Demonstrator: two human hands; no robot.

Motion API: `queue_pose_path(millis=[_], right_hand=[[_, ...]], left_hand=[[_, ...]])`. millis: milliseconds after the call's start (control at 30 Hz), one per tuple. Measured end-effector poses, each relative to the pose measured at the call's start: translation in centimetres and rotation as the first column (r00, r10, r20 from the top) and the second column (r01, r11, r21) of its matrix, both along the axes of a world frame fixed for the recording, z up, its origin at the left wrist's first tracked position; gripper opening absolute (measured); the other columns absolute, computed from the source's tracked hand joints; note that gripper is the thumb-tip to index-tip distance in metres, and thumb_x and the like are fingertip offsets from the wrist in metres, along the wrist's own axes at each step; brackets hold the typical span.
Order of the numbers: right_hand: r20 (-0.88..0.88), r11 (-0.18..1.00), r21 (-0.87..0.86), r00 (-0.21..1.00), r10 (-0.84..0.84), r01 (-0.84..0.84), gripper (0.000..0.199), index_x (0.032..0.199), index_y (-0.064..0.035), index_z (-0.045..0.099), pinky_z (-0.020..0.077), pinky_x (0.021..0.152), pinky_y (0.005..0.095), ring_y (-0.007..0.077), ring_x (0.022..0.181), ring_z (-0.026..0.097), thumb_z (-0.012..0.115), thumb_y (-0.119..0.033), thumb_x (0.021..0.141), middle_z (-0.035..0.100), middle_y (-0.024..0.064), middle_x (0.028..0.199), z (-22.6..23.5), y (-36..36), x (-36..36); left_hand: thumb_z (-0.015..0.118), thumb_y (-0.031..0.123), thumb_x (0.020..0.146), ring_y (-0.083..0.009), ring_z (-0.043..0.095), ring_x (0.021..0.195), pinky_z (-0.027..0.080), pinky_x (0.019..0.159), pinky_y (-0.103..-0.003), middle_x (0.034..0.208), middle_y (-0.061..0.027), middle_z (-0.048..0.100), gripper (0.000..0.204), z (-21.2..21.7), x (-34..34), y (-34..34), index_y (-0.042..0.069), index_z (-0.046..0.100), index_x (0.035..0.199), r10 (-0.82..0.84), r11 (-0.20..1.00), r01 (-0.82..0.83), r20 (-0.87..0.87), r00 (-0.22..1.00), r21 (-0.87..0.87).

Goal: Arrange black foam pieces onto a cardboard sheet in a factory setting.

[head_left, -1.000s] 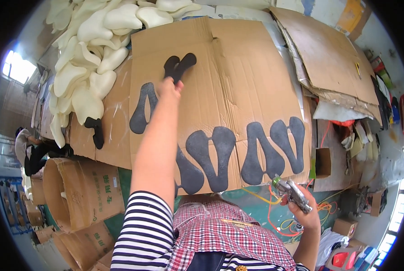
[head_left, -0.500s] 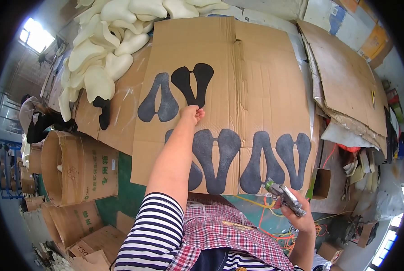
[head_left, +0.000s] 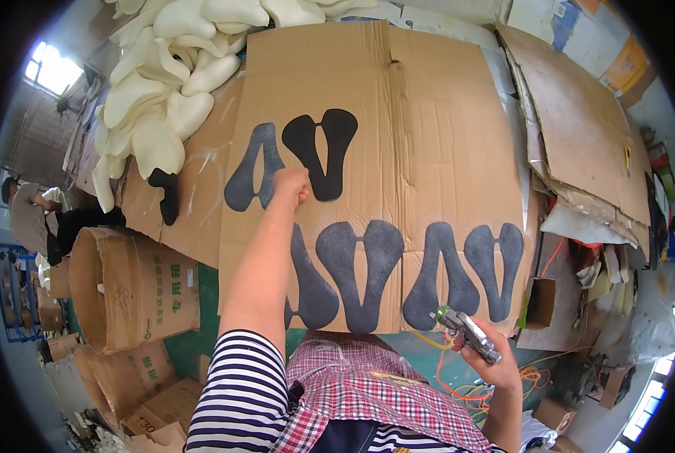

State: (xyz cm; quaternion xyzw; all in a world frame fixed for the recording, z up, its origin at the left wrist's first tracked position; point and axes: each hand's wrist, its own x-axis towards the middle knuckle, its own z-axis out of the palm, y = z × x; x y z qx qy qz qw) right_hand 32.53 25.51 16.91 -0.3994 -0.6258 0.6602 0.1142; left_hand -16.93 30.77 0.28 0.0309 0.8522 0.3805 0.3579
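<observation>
My left hand (head_left: 292,186) is closed, with nothing visible in its fingers. It is over the lower right edge of a grey-black pad with a slot down its middle (head_left: 241,186), beside a deeper black pad (head_left: 342,143) of similar shape. My right hand (head_left: 494,355) grips a silver spray gun (head_left: 471,335) with a green front part, held just off the near edge of the cardboard. More greyish pads lie in a near row: one partly behind my left forearm (head_left: 312,291), then others (head_left: 382,264), (head_left: 458,275), (head_left: 508,264) toward the right.
A large cardboard sheet (head_left: 443,151) covers the table. Cream foam pieces (head_left: 160,143) are heaped at the far left, a small black piece (head_left: 167,200) beside them. Large cartons (head_left: 137,283) stand left, stacked boards (head_left: 586,121) right. Hoses (head_left: 458,392) trail below; another person (head_left: 32,215) is far left.
My left hand has let go of the black pad's near end and moved left and slightly nearer. The black pad lies flat. My right hand still holds the spray gun, slightly lower.
</observation>
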Motion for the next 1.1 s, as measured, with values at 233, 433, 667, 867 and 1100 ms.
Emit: queue_pose_path(millis=[233, 433, 667, 867, 1100], right_hand=[[0.014, 0.999, -0.051, 1.000, -0.008, 0.009, 0.049, 0.128, -0.0025, 0.052, 0.0505, 0.078, 0.0285, 0.0126, 0.088, 0.062, 0.068, -0.001, 0.082, 0.065, 0.0054, 0.094, -0.9, 0.7, -2.1], [0.035, 0.996, -0.090, 0.999, -0.017, 0.020, 0.050, 0.129, -0.0025, 0.050, 0.0503, 0.079, 0.0290, 0.0130, 0.090, 0.062, 0.069, -0.002, 0.083, 0.065, 0.0058, 0.095, -1.1, 1.2, -4.9], [0.097, 0.997, -0.071, 0.995, 0.030, -0.023, 0.051, 0.129, -0.0024, 0.050, 0.0503, 0.079, 0.0289, 0.0129, 0.089, 0.062, 0.069, -0.001, 0.082, 0.065, 0.0058, 0.095, -0.7, 1.8, -7.4], [0.109, 0.997, -0.049, 0.992, 0.058, -0.053, 0.050, 0.129, -0.0028, 0.050, 0.0505, 0.079, 0.0288, 0.0136, 0.089, 0.063, 0.069, -0.001, 0.082, 0.065, 0.0061, 0.095, -1.4, 1.5, -8.0], [0.117, 0.997, -0.020, 0.990, 0.080, -0.079, 0.050, 0.128, -0.0029, 0.051, 0.0508, 0.077, 0.0293, 0.0143, 0.087, 0.063, 0.069, -0.001, 0.081, 0.066, 0.0062, 0.093, -1.5, 1.1, -8.1]], left_hand=[[0.056, 0.010, 0.086, -0.0236, 0.066, 0.064, 0.052, 0.051, -0.034, 0.085, -0.0166, 0.068, 0.018, -1.6, -5.0, 4.6, -0.003, 0.066, 0.092, 0.174, 0.984, -0.179, -0.136, 0.975, -0.025], [0.058, 0.011, 0.084, -0.0376, 0.064, 0.094, 0.052, 0.082, -0.041, 0.105, -0.0189, 0.063, 0.016, -0.6, -2.5, 6.7, 0.001, 0.067, 0.093, -0.132, 0.969, 0.008, -0.492, 0.861, -0.247], [0.060, 0.013, 0.084, -0.0373, 0.061, 0.097, 0.052, 0.086, -0.042, 0.111, -0.0176, 0.054, 0.023, 0.2, -2.0, 6.3, -0.002, 0.060, 0.102, 0.149, 0.964, -0.247, -0.571, 0.807, -0.098], [0.059, 0.010, 0.083, -0.0364, 0.061, 0.097, 0.051, 0.085, -0.043, 0.108, -0.0173, 0.056, 0.014, -1.2, -2.7, 6.6, -0.001, 0.062, 0.091, -0.047, 0.975, -0.086, -0.563, 0.825, -0.207], [0.060, 0.001, 0.076, -0.0347, 0.053, 0.107, 0.044, 0.093, -0.045, 0.119, -0.0147, 0.056, 0.017, -4.3, 3.7, 6.4, 0.002, 0.063, 0.093, -0.116, 0.870, 0.481, -0.902, 0.415, 0.109]])
